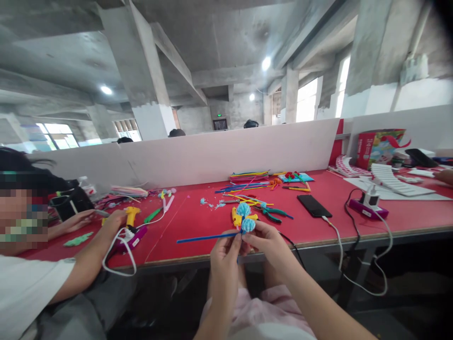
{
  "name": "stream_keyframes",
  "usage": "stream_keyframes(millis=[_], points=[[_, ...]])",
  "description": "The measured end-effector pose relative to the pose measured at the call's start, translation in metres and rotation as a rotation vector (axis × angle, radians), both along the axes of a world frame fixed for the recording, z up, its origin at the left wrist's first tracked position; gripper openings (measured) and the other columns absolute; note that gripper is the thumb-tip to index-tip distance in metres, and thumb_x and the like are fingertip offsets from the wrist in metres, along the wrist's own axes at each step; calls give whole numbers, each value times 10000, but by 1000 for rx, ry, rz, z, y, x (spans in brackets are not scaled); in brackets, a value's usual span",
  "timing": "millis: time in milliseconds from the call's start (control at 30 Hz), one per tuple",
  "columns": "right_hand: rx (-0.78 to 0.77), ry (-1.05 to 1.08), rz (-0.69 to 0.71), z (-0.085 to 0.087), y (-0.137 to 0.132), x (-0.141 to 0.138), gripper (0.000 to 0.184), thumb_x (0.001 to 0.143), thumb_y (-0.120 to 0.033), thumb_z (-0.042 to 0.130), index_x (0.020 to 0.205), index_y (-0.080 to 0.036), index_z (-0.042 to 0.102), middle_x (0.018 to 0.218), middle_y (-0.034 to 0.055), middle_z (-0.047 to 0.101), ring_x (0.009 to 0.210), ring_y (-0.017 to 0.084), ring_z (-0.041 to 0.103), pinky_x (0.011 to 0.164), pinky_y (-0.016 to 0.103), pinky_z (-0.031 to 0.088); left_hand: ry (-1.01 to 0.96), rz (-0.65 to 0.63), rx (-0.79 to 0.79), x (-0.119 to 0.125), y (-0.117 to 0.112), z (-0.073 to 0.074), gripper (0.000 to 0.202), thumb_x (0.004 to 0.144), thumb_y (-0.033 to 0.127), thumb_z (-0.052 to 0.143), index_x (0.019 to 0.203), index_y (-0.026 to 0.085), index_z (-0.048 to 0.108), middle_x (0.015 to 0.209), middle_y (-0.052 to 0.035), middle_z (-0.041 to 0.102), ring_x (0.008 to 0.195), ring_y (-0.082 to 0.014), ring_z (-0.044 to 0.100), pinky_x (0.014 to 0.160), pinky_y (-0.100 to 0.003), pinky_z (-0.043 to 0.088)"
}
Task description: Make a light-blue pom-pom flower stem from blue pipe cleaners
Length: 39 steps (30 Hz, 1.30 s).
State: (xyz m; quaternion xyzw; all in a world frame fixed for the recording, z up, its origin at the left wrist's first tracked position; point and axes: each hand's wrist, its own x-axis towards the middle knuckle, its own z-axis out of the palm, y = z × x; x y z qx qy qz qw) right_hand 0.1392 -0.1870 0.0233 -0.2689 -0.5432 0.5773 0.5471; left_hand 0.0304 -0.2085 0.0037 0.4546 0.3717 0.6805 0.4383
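My left hand (227, 248) pinches a dark blue pipe cleaner (205, 237), whose free end sticks out to the left over the table edge. Close beside it, the fingers of my right hand (264, 237) are closed on a light blue fluffy ball (248, 225). A second light blue ball (243, 209) sits just above, and dark blue stem shows between the two. Behind my hands lie a yellow glue gun (236, 217), partly hidden, and teal-handled pliers (272, 215).
Bundled pipe cleaners (247, 177) lie near the white partition (226, 156). A black phone (314, 206) and a purple power strip (368, 209) with trailing cables are on the right. At left, a co-worker's hand (116, 221) is by another yellow glue gun (132, 216).
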Motion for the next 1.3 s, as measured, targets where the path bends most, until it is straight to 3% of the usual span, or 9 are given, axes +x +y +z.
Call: stream_keyframes(millis=[200,500,633,800,933,1000,1100,1300], points=[[32,68,19,-1,1,-1,113,728,-259,647,752,-172,579,526,-43,554,470,138,546,516,283,466,60,40,24,0,-1,2,171,792,303,614,853,143,601,617,10,602,559,-102,531,531,-199,432],[2,115,34,10,-11,-3,176,696,-271,682,690,-190,526,480,-75,469,414,98,453,431,243,428,78,22,-7,1,-8,14,186,788,328,607,828,146,609,661,-7,643,528,-117,570,475,-207,459],[24,126,36,9,-10,-2,169,690,-275,689,683,-188,545,512,-64,480,432,109,484,458,254,433,135,30,10,0,-10,17,205,780,335,613,812,132,621,663,-20,654,519,-115,575,471,-206,460],[18,149,59,7,-10,-1,116,712,-274,663,759,-197,591,640,-34,530,424,104,464,442,265,423,-75,-108,-72,0,-5,12,213,753,314,649,862,132,624,691,-34,676,525,-118,595,487,-211,453],[83,125,-161,8,-9,2,110,684,-256,686,709,-186,605,803,12,565,680,143,518,644,260,441,-363,-97,-116,-3,-1,13,176,665,230,725,794,144,641,709,-27,688,639,-142,641,621,-248,493],[109,104,-289,9,-7,5,123,682,-250,683,667,-186,579,771,2,538,723,144,492,694,252,411,-402,-94,-104,-3,-1,15,157,644,213,736,760,152,651,703,-21,687,677,-148,644,660,-261,495],[100,36,-302,8,-2,6,158,684,-276,674,635,-186,552,691,-14,503,673,137,469,665,253,395,-332,-128,-74,0,-4,17,155,666,213,718,796,151,659,741,-26,683,707,-143,635,665,-253,485],[4,86,-138,0,1,0,196,664,-326,687,663,-184,553,625,-31,501,547,111,462,519,236,407,-134,-123,-86,8,-9,12,229,744,301,660,915,150,635,810,-43,672,671,-121,607,577,-210,455]])
